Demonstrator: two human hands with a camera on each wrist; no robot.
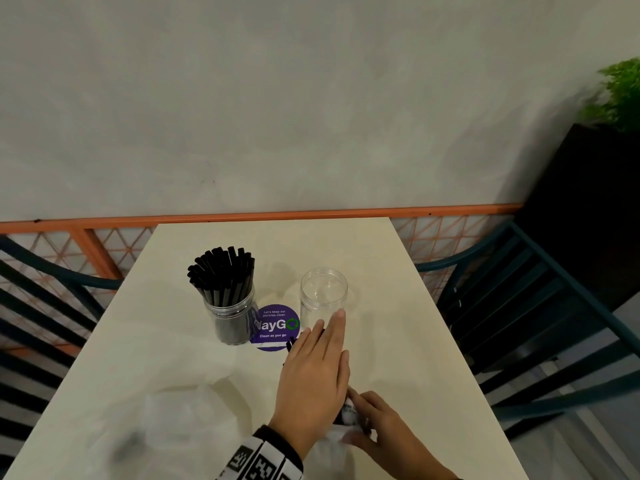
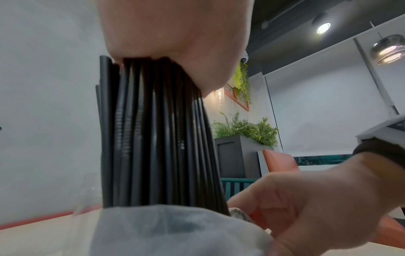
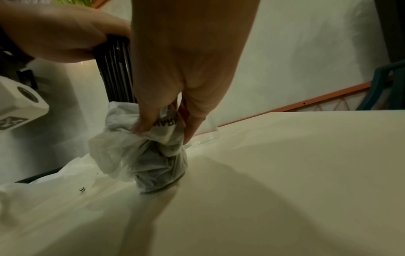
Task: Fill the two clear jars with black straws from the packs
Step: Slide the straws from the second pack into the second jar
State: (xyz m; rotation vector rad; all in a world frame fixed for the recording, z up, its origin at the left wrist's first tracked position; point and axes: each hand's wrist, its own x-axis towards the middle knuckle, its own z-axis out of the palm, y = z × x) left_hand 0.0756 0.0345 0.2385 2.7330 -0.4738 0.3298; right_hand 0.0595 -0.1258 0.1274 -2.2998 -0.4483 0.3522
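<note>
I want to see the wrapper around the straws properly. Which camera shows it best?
The right wrist view: the crumpled wrapper sits mid-picture, pinched by the right hand. The left wrist view shows only its blurred top edge; the head view hides most of it behind the hands.

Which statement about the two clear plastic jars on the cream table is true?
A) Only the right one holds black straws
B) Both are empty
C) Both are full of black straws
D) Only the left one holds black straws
D: the left clear plastic jar is packed with black straws, while the right clear plastic jar stands empty.

Matt blk straws, crinkly plastic wrap
</note>
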